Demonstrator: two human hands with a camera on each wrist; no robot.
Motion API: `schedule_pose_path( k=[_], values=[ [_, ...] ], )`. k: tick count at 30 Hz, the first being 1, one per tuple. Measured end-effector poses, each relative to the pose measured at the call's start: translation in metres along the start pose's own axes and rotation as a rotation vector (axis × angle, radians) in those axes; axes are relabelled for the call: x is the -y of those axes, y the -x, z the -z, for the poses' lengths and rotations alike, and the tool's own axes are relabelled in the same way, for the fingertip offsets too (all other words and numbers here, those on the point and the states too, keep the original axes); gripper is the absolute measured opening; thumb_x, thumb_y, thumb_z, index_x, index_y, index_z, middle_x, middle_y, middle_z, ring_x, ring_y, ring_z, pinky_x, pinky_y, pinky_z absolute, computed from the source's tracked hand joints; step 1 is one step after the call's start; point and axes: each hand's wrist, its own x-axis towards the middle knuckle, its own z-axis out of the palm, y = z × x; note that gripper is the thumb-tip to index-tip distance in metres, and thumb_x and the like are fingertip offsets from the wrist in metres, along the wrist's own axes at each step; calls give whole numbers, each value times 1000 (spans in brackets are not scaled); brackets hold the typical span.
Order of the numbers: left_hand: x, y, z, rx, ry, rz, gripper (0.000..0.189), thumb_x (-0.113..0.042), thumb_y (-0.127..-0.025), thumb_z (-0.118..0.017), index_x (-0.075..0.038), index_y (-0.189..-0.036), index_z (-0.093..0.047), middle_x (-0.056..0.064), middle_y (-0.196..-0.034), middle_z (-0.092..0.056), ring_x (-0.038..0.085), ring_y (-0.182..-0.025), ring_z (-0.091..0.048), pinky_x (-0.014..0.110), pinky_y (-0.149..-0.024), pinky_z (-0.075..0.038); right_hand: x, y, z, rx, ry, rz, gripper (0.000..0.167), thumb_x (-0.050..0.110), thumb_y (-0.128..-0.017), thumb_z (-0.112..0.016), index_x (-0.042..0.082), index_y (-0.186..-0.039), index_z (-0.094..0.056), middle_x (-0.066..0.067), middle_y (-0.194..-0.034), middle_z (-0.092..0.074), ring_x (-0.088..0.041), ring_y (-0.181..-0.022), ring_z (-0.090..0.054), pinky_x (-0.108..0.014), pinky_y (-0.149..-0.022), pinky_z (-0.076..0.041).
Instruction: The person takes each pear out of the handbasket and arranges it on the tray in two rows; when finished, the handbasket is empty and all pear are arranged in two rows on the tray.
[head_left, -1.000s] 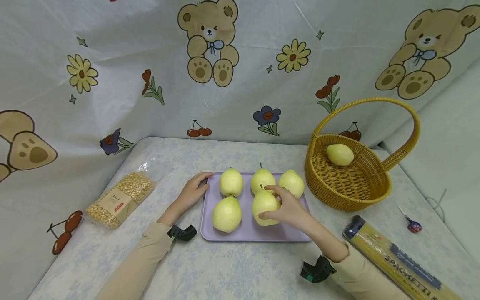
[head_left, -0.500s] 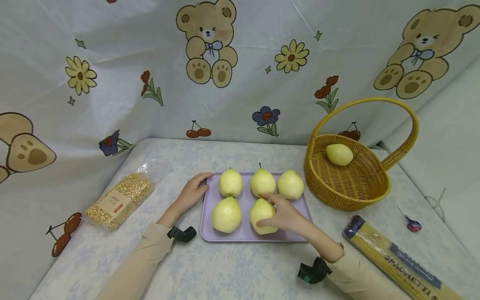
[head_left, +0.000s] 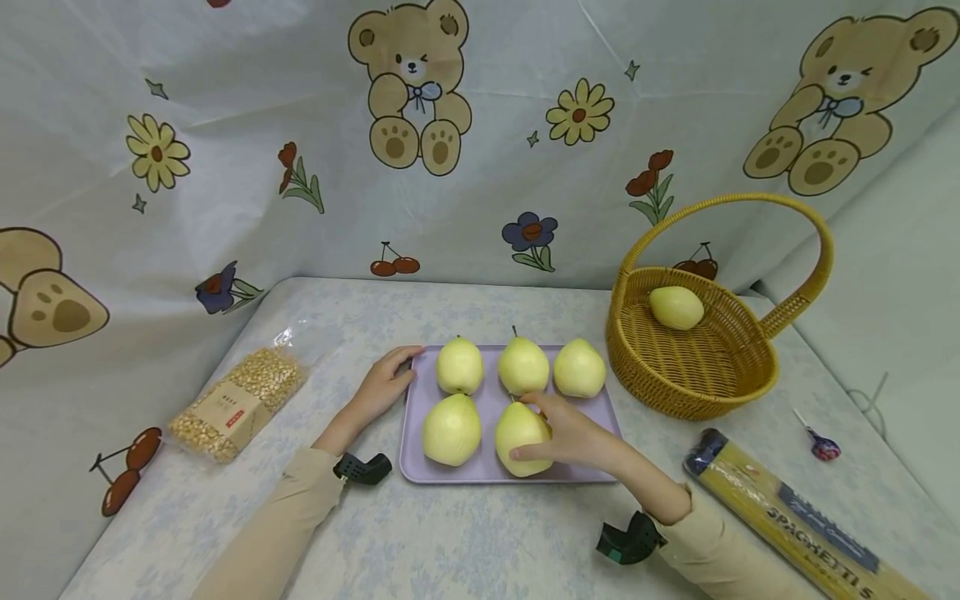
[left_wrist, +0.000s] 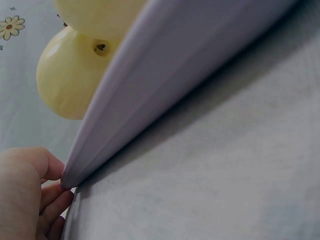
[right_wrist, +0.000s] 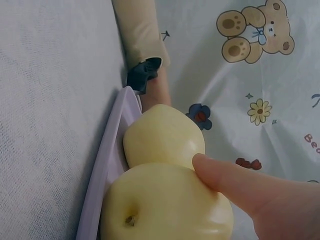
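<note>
A purple tray [head_left: 491, 475] on the table bears several pale yellow-green pears. My right hand [head_left: 573, 429] grips the front right pear [head_left: 519, 437], thumb on its near side and fingers at its far side. In the right wrist view the thumb [right_wrist: 225, 177] lies against this pear [right_wrist: 170, 200], and a second pear [right_wrist: 162, 135] shows behind it. At the tray's left rim is my left hand [head_left: 381, 387]; in the left wrist view its fingers [left_wrist: 50, 165] pinch the tray's corner. Beside the gripped pear sits another front pear [head_left: 452, 429], with a back row beyond.
A wicker basket [head_left: 645, 375] with a tall handle stands at the back right, one pear [head_left: 677, 308] inside. A spaghetti pack [head_left: 795, 512] and a lollipop [head_left: 825, 447] lie on the right. A bag of yellow kernels [head_left: 240, 404] lies on the left.
My right hand has brought the gripped pear down and toward the tray's near edge, away from the back row. My left hand has stayed at the tray's rim.
</note>
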Motion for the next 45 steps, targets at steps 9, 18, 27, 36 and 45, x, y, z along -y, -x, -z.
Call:
schedule_pose_path(
  k=[9, 18, 27, 36, 45],
  values=[
    [-2, 1, 0, -4, -1, -5, 42, -11, -96, -49, -9, -137, -50, 11, -144, -46, 28, -139, -39, 47, -116, -30, 1, 2, 1, -2, 50, 29, 79, 36, -79, -76, -9, -135, -42, -26, -135, -50, -39, -126, -48, -55, -102, -43],
    [-1, 2, 0, 1, 6, -7, 40, -11, -96, -49, -9, -136, -51, 11, -144, -47, 28, -139, -39, 47, -116, -31, 5, 5, 5, 25, 63, -1, 72, 36, -80, -75, -5, -133, -47, -14, -107, -56, -18, -88, -48, -24, -67, -42],
    [0, 2, 0, 5, 5, -1, 40, -12, -96, -49, -10, -136, -51, 10, -145, -46, 28, -139, -38, 47, -116, -31, 1, 2, 12, 29, 81, 48, 68, 36, -84, -71, -9, -130, -49, -18, -112, -60, -18, -86, -55, -21, -66, -47],
    [-1, 1, 0, 6, 12, 9, 40, -11, -96, -49, -10, -136, -51, 10, -145, -46, 28, -139, -38, 47, -116, -31, 1, 1, 24, 6, 28, -48, 63, 36, -87, -67, -2, -133, -47, -21, -111, -57, -23, -85, -59, -27, -65, -50],
    [-2, 2, -1, 9, 16, 6, 40, -12, -97, -49, -10, -137, -51, 11, -145, -46, 28, -139, -38, 47, -116, -30, 2, -3, 70, -166, -51, -44, 46, 25, -93, -60, -1, -130, -51, -19, -105, -60, -29, -89, -61, -31, -71, -50]
  ],
)
